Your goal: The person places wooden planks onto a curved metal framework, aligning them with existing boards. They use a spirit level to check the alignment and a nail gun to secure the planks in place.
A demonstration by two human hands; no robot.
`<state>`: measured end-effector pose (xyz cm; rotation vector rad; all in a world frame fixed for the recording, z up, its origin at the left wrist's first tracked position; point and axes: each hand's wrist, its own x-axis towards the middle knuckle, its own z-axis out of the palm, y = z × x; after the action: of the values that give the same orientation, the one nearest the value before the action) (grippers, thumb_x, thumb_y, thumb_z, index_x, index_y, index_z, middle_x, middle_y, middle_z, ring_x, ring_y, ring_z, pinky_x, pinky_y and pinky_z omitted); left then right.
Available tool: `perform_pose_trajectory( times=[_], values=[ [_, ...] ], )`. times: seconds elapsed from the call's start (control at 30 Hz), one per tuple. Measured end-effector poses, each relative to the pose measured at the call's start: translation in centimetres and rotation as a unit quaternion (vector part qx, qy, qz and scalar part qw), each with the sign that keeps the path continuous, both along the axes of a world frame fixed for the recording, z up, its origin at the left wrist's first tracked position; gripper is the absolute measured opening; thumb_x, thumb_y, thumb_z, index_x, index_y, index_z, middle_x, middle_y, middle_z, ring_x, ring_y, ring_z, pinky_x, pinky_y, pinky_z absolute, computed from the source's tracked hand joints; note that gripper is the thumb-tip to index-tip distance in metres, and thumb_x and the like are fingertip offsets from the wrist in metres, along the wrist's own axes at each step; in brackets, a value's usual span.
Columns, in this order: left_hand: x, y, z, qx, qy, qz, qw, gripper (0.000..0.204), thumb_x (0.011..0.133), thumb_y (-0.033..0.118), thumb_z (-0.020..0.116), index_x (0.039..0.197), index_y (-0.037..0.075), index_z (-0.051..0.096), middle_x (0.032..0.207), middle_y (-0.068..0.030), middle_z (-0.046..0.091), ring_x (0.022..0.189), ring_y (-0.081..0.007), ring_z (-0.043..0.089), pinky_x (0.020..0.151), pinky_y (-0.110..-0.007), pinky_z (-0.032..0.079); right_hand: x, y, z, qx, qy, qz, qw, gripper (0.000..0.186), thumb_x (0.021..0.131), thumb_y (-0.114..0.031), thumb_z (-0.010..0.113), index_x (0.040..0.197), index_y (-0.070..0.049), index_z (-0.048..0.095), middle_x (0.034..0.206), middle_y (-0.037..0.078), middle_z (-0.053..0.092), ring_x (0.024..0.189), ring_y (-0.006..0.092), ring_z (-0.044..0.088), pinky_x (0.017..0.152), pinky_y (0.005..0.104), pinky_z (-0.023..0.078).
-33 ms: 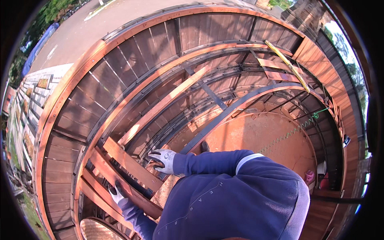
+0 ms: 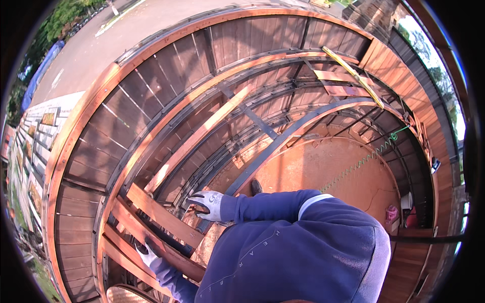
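My left hand (image 2: pixel 148 256), in a light glove with dark fingertips, grips the edge of a long reddish wooden plank (image 2: pixel 160 243) at the lower left. Part of its fingers is hidden against the wood. My right hand (image 2: pixel 210 204), gloved in grey-white, is held beside the dark curved metal rail (image 2: pixel 246 178). Its fingers are bent and spread apart, with nothing visible between them. A shorter, lighter plank (image 2: pixel 164 213) slopes between my two hands. Further left, another plank (image 2: pixel 126 257) runs past my left hand.
Curved wooden walls (image 2: pixel 172 65) on dark metal ribs surround me. A loose beam (image 2: pixel 199 139) leans across the ribs. At the far right are a yellow bar (image 2: pixel 353 76) and a green coiled hose (image 2: pixel 364 160) above the reddish round floor (image 2: pixel 303 166). A woven round item (image 2: pixel 126 294) lies lower left.
The view has shifted slightly, so the walls and planks sit a little further left and lower. Both hands keep nearly the same places, my left slightly lower in the picture.
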<state>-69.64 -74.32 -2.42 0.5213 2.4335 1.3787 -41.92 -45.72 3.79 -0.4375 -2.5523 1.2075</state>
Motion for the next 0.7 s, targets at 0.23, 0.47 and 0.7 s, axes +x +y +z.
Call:
perform_pose_trajectory(
  times=[0.23,0.47,0.7],
  values=[
    [3.2,10.4,11.7,-0.072,0.434,-0.033,0.897,0.052,0.09,0.018,0.067,0.131,-0.007,0.048,0.129,-0.0204,0.057,0.116,-0.0339,0.056,0.103,-0.041,0.043,14.9,6.7,1.3,-0.039,-0.009,-0.23,0.972,0.048,0.087,-0.023,0.064,0.132,-0.009,0.054,0.107,0.015,0.064,0.096,0.033,0.064,0.084,0.0406,0.052],
    [18.0,30.1,15.2,0.191,0.198,-0.178,0.945,0.045,0.093,0.002,0.06,0.136,-0.003,0.049,0.124,-0.0155,0.059,0.106,-0.021,0.06,0.093,-0.034,0.049,27.2,10.1,-1.6,-0.048,-0.038,-0.26,0.964,0.049,0.087,-0.027,0.065,0.132,-0.011,0.054,0.109,0.016,0.065,0.097,0.0324,0.065,0.087,0.0404,0.052],
    [39.9,45.1,14.1,0.183,0.026,-0.417,0.89,0.044,0.09,0.005,0.057,0.133,-0.002,0.052,0.11,-0.0127,0.063,0.098,-0.0198,0.063,0.087,-0.032,0.05,43.9,15.6,-1.1,-0.087,-0.067,-0.389,0.915,0.046,0.088,-0.03,0.064,0.127,-0.008,0.056,0.108,0.017,0.065,0.096,0.0315,0.065,0.086,0.0404,0.052]
  ],
)
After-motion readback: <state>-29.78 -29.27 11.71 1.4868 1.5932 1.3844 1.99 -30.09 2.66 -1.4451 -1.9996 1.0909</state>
